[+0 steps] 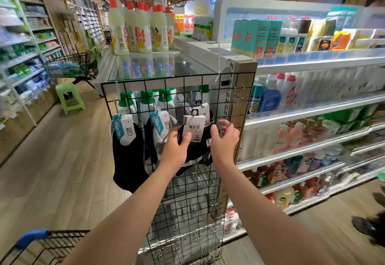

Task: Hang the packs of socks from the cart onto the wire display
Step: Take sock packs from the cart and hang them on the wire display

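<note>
Against the wire display (187, 212), the left hand (174, 150) pinches a pack of socks (193, 128), thumb across its front. The right hand (226, 137) hovers just beside it, fingers (226, 124) spread, holding nothing.

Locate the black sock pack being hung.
Head view, centre: the black sock pack is against the wire display, gripped by the left hand, just right of the grey pack; the right hand is at its right.
</note>
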A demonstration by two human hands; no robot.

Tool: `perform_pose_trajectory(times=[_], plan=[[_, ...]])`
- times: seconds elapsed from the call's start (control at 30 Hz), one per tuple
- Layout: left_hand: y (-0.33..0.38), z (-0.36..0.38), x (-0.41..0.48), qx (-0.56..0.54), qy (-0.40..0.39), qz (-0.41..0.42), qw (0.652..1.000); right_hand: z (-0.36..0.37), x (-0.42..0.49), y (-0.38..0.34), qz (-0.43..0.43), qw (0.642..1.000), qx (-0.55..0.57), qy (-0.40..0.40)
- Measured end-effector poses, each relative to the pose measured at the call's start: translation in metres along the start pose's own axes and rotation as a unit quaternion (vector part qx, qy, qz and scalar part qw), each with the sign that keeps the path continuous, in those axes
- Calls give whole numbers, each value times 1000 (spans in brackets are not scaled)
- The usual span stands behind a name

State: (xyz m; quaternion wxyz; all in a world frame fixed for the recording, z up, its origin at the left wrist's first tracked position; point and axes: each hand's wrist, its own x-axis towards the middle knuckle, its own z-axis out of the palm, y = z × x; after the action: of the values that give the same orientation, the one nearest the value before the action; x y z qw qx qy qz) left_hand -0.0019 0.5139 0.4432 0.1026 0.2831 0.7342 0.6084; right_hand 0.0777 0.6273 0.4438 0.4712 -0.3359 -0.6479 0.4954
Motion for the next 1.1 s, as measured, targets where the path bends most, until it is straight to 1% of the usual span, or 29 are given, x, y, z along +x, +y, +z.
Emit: perform_pose_trajectory(times=[0.03,0.1,0.17,0.2,0.27,0.33,0.43,0.5,0.63,0.7,0.77,0.83,0.87,0.93,1.0,1.1], plan=[[1,0,-2,-4,-2,7,1000,-2,-6,2,-7,999,27,-25],[3,0,-5,-1,-12,15,1000,-3,-16,1,24,990,76,-114],[4,0,-6,0,-24,22,999,-2,-20,1,49,979,86,-180],[4,1,-6,-3,-28,25,999,-2,-21,-2,46,977,81,-192],[5,1,-7,-6,-30,27,999,-1,-20,-6,39,977,85,-192],[8,0,-7,-3,-26,30,999,-2,-20,-9,31,981,90,-170],[8,-2,-4,0,-10,28,1000,-7,-18,-9,42,988,123,-88],[8,-3,-3,14,-13,28,999,-11,-13,-4,50,988,137,-50],[12,-2,-2,39,-28,26,999,-15,-6,-4,33,992,105,-67],[13,0,-2,45,-33,28,998,-16,2,-9,26,995,58,-76],[14,1,-2,44,-33,27,998,-20,11,-15,55,990,10,-132],[14,2,-1,36,-26,22,999,-22,14,-14,101,974,23,-201],[13,2,-1,36,-24,22,999,-22,12,-11,111,971,42,-206],[12,3,0,37,-20,24,999,-23,7,-1,80,983,54,-159],[12,3,-1,34,-24,23,999,-20,4,8,40,991,37,-119],[17,6,-3,34,-32,10,999,-14,8,9,22,993,36,-112]])
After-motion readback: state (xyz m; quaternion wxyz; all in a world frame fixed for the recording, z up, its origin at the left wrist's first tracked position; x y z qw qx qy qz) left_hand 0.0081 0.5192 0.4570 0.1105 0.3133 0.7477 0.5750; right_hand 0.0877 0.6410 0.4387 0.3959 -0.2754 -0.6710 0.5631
